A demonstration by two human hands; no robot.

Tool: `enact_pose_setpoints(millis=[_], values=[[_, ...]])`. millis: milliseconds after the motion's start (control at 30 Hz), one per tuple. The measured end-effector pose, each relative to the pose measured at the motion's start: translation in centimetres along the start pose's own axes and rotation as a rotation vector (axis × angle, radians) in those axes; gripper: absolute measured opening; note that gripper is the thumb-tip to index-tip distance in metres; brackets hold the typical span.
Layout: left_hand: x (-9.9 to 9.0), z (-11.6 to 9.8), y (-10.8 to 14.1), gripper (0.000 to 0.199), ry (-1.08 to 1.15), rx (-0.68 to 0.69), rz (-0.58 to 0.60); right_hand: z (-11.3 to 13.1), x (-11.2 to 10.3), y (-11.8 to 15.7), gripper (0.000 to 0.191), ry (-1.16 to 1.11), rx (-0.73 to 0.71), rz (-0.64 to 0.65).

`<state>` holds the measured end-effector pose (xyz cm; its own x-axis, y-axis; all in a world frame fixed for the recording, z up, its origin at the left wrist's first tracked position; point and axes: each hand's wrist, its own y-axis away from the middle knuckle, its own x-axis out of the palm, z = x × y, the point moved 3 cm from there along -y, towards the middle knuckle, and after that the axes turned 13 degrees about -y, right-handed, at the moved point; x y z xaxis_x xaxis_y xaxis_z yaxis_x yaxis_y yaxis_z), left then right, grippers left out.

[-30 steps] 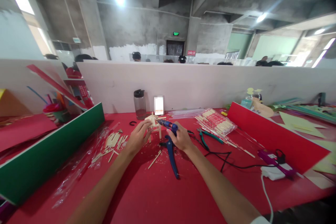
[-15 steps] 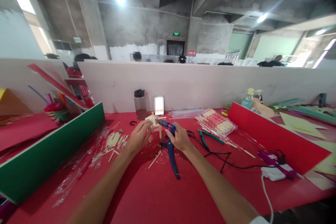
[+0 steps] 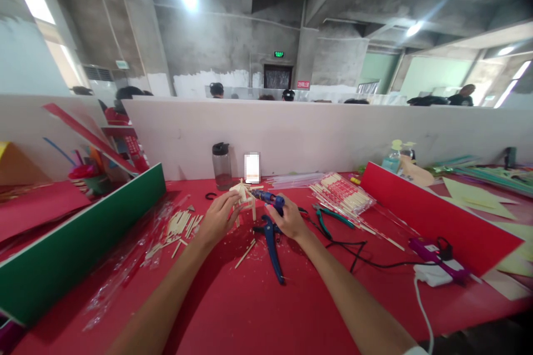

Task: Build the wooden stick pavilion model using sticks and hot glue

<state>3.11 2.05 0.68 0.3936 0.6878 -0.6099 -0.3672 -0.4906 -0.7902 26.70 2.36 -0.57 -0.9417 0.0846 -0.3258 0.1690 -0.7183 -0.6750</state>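
Observation:
My left hand grips the left side of a small structure of pale wooden sticks that stands on the red table. In my right hand is a blue glue gun, its nozzle pointing left at the structure, close to its upper part. Whether the nozzle touches the sticks is too small to tell. Below the hands lies a blue-handled cutter, with a loose stick to its left.
Cut sticks lie left, packed sticks and green pliers right. A black cable runs to a purple power strip. A bottle stands behind. Green and red boards flank the area.
My right hand and the glue gun have shifted slightly to the right. My left hand keeps its hold on the structure. A person in the right background has come further into view.

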Motion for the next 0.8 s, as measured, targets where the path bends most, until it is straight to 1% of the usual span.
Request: enact_pose_setpoints(millis=[67,100,133,167,200,233,333,433,500,633,800], values=[[-0.8,-0.4,-0.2,0.031,-0.013,0.02,0.023,0.0,0.1,-0.1,0.025,-0.027,0.011,-0.004],[-1.2,-0.7,-0.3,0.03,-0.009,0.044,0.053,0.0,0.1,-0.1,0.026,-0.046,0.015,-0.004],[-1.5,-1.1,-0.5,0.029,0.007,0.093,0.105,0.0,0.1,-0.2,0.026,-0.067,0.019,-0.008],[-1.7,-1.5,-0.6,0.028,0.042,0.158,0.187,0.0,0.1,-0.3,0.027,-0.092,0.025,-0.011],[-1.7,-1.9,-0.7,0.027,0.075,0.19,0.272,0.0,0.0,-0.3,0.027,-0.119,0.038,-0.013],[-1.6,-2.2,-0.7,0.028,0.108,0.22,0.354,0.0,-0.1,-0.4,0.029,-0.151,0.061,-0.015],[-0.8,-2.5,0.0,0.029,0.175,0.244,0.531,-0.2,-0.4,-0.5,0.039,-0.287,0.185,-0.01],[0.5,-2.2,1.1,0.029,0.176,0.222,0.697,-0.4,-0.7,-0.6,0.048,-0.435,0.301,0.004],[1.0,-1.8,1.6,0.029,0.183,0.18,0.75,-0.5,-0.8,-0.7,0.051,-0.506,0.337,0.005],[1.3,-1.1,1.8,0.031,0.233,0.098,0.776,-0.8,-0.9,-0.8,0.051,-0.577,0.358,-0.015],[1.2,-0.8,1.5,0.033,0.263,0.067,0.814,-1.2,-0.9,-0.8,0.05,-0.604,0.372,-0.02]])
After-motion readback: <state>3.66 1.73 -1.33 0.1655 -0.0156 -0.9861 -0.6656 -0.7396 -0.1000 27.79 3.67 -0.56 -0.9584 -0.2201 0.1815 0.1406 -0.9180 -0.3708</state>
